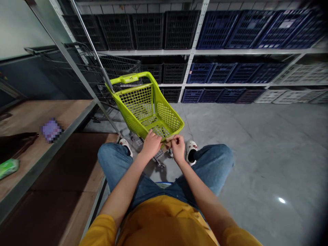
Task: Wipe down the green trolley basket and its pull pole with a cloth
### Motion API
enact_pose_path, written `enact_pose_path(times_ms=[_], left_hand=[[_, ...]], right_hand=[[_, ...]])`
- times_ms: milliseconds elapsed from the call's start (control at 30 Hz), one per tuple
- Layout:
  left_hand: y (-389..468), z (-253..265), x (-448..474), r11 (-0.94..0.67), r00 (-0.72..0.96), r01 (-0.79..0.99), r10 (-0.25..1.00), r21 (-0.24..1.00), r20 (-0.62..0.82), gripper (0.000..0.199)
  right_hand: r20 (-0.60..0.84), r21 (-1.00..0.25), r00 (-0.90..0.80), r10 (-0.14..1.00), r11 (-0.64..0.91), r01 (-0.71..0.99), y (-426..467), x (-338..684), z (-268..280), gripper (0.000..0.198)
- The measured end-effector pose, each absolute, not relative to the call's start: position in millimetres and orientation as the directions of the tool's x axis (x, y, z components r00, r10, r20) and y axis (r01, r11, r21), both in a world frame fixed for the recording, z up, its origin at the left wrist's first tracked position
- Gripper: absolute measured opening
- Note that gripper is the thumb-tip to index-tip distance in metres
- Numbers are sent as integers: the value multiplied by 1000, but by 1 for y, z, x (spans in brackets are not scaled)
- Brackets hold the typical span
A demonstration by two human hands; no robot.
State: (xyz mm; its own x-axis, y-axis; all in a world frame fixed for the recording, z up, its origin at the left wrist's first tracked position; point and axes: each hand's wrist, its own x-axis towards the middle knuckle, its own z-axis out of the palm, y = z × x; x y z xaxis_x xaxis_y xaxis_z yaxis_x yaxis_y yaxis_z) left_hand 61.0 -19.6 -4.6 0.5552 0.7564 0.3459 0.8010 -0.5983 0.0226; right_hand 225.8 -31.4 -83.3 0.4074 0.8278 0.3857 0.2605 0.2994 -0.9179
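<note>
A small lime-green shopping cart (pixel 167 118) with a lattice basket stands on the floor between my feet, its near end toward me. My left hand (pixel 151 143) is at the near rim, with its fingers closed over the edge. Close beside it on the right, my right hand (pixel 178 146) is closed in a pinch by the same rim. A small tan piece (pixel 169 138) shows between the two hands against the rim; its kind cannot be made out. The cart's basket holds nothing that I can see.
Wooden shelving with a metal frame (pixel 84 118) stands close on the left, carrying a green packet (pixel 9 168) and a blurred purple item (pixel 51 130). Behind are a dark wire cart (pixel 115 65) and racks of black crates (pixel 181 30), blue crates (pixel 217 30) and white crates (pixel 297 94).
</note>
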Motion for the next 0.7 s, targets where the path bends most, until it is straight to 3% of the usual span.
enact_pose_path(times_ms=[100, 200, 333, 433, 533, 700], left_hand=[[-19, -5, 61, -596, 548, 802, 763, 43, 343, 12], [-17, -6, 58, -612, 562, 789, 755, 54, 337, 13], [-16, -7, 54, -618, 562, 783, 752, 71, 346, 13], [-17, -8, 53, -614, 556, 786, 753, 72, 352, 12], [-17, -9, 52, -616, 558, 785, 749, 67, 358, 12], [-16, -13, 51, -626, 554, 771, 750, 119, 360, 16]], right_hand=[[426, -899, 414, 804, 325, 293, -33, 224, -91, 20], [428, -880, 331, 841, 304, 365, -36, 216, -125, 13], [213, -949, 329, 920, 113, 296, -32, 207, -172, 9], [128, -966, 335, 934, 41, 255, -25, 209, -187, 6], [93, -973, 325, 941, 17, 230, -20, 218, -180, 2], [158, -977, 445, 882, 76, 197, -8, 245, -127, 18]])
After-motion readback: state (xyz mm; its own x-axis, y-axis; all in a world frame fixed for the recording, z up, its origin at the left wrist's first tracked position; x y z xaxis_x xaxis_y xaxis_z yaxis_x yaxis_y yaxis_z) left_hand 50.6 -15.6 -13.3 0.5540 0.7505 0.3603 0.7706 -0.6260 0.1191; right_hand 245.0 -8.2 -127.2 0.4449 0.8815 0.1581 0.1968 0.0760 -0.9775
